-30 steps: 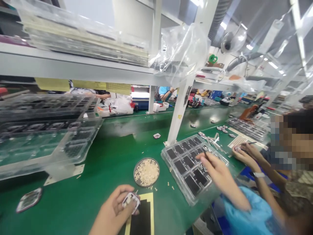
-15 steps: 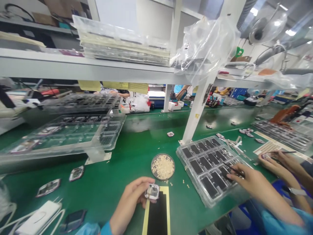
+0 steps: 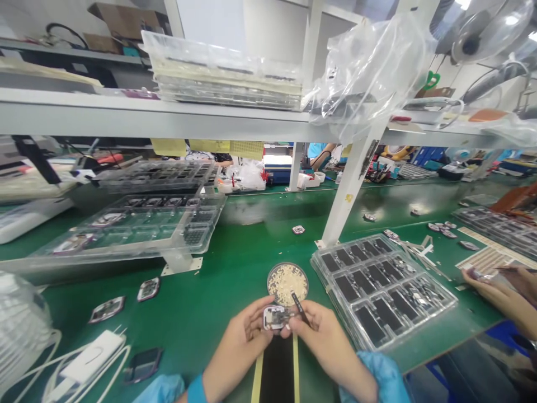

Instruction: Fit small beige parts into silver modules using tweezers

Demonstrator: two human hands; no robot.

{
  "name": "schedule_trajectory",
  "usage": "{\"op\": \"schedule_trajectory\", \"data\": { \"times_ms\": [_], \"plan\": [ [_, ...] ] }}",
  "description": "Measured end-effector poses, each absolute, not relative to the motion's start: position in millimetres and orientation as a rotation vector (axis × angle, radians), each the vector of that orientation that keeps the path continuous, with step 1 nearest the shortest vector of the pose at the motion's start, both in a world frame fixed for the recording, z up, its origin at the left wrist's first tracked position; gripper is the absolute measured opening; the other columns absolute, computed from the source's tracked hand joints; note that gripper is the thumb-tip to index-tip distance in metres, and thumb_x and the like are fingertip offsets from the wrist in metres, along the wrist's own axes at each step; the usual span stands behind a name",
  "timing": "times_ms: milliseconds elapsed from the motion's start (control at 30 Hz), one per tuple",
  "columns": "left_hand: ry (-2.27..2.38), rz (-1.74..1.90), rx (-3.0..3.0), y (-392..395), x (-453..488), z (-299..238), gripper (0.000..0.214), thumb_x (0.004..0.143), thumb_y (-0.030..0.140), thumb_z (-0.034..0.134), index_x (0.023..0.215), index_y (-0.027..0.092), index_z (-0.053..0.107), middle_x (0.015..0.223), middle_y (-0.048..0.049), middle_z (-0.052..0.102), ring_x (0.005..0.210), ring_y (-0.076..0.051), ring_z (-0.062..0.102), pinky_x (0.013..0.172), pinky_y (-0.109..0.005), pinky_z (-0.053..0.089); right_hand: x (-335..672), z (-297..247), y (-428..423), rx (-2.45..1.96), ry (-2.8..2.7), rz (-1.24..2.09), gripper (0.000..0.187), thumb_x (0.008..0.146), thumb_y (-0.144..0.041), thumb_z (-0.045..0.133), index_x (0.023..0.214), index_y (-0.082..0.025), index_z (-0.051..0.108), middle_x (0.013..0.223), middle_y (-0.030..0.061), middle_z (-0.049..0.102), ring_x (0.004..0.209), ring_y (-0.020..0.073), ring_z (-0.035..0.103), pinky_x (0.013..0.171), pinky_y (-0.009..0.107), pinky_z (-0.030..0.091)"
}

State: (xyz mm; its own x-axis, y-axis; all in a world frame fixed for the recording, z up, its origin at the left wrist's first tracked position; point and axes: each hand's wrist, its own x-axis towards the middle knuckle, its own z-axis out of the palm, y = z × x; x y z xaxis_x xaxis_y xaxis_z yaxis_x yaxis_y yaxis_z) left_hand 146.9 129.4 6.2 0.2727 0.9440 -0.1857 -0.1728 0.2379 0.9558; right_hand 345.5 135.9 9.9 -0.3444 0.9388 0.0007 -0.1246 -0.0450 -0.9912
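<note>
My left hand point(image 3: 239, 350) is closed on a small rounded-square device frame point(image 3: 274, 317), held low over the green bench. Beside it, my right hand point(image 3: 327, 344) pinches black tweezers point(image 3: 300, 308) whose tip rests by the frame's right edge. Under both hands lies a black mat with a yellow border point(image 3: 274, 372). Just beyond the frame sits a round dish of small pale parts point(image 3: 287, 282). To the right lies a clear blister tray point(image 3: 384, 285) holding several dark rectangular parts.
A raised clear tray rack point(image 3: 126, 224) stands at the left, with loose device frames point(image 3: 149, 289) and a white charger with cables point(image 3: 90, 358) in front of it. A white shelf post point(image 3: 348, 193) rises mid-bench. Another person's hands point(image 3: 503, 291) work at the right edge.
My right hand left the blister tray and came across to the frame with the tweezers. My view swung left, and the left hand kept its hold on the frame.
</note>
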Motion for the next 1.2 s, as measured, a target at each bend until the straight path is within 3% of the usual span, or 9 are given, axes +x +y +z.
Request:
{"op": "schedule_trajectory", "data": {
  "times_ms": [133,267,533,700,867,1200],
  "plan": [
    [1.069,0.962,1.126,129.1,149.0,3.0,0.069,0.072,0.024,0.073,0.136,0.010,0.052,0.126,-0.0190,0.068,0.111,-0.029,0.066,0.090,-0.035,0.050,335.7,-1.6,140.7,-0.977,-1.303,1.601,0.045,0.090,-0.059,0.076,0.083,-0.016,0.063,0.067,0.0051,0.073,0.066,0.0196,0.067,0.068,0.026,0.048],
    [1.133,0.973,1.180,125.6,152.0,0.8,0.073,0.072,0.024,0.071,0.140,0.009,0.050,0.117,-0.0165,0.071,0.090,-0.023,0.066,0.077,-0.031,0.051,333.4,-2.4,139.2,-1.020,-1.332,1.569,0.050,0.089,-0.061,0.074,0.076,-0.015,0.062,0.062,0.0055,0.071,0.056,0.0162,0.060,0.060,0.023,0.041],
    [1.186,0.982,1.232,120.9,154.6,0.3,0.058,0.079,0.031,0.071,0.134,0.015,0.060,0.113,-0.0115,0.072,0.080,-0.019,0.061,0.077,-0.031,0.051,333.7,-3.3,139.3,-1.051,-1.322,1.565,0.056,0.087,-0.069,0.073,0.077,-0.015,0.063,0.059,0.0039,0.068,0.052,0.0153,0.057,0.056,0.023,0.039],
    [1.195,0.963,1.273,122.0,154.1,1.3,0.056,0.081,0.031,0.069,0.134,0.016,0.060,0.122,-0.0118,0.070,0.089,-0.022,0.063,0.080,-0.031,0.051,335.0,-5.4,139.3,-1.009,-1.296,1.626,0.053,0.088,-0.067,0.074,0.082,-0.015,0.063,0.058,0.0027,0.067,0.049,0.0129,0.052,0.050,0.022,0.034],
    [1.255,0.977,1.306,119.7,154.8,3.3,0.052,0.080,0.031,0.069,0.130,0.016,0.065,0.106,-0.0087,0.074,0.077,-0.019,0.060,0.075,-0.030,0.052,335.0,-6.5,139.9,-1.029,-1.315,1.586,0.052,0.089,-0.064,0.074,0.080,-0.014,0.063,0.059,0.0033,0.067,0.050,0.0124,0.053,0.054,0.022,0.036],
    [1.319,1.039,1.460,121.3,149.7,5.5,0.037,0.084,0.033,0.072,0.120,0.026,0.076,0.122,-0.0053,0.074,0.108,-0.029,0.069,0.097,-0.037,0.055,333.9,-5.3,138.3,-1.082,-1.382,1.466,0.049,0.090,-0.061,0.073,0.078,-0.016,0.059,0.064,0.0027,0.065,0.062,0.0173,0.058,0.064,0.026,0.043]
  ]
}}
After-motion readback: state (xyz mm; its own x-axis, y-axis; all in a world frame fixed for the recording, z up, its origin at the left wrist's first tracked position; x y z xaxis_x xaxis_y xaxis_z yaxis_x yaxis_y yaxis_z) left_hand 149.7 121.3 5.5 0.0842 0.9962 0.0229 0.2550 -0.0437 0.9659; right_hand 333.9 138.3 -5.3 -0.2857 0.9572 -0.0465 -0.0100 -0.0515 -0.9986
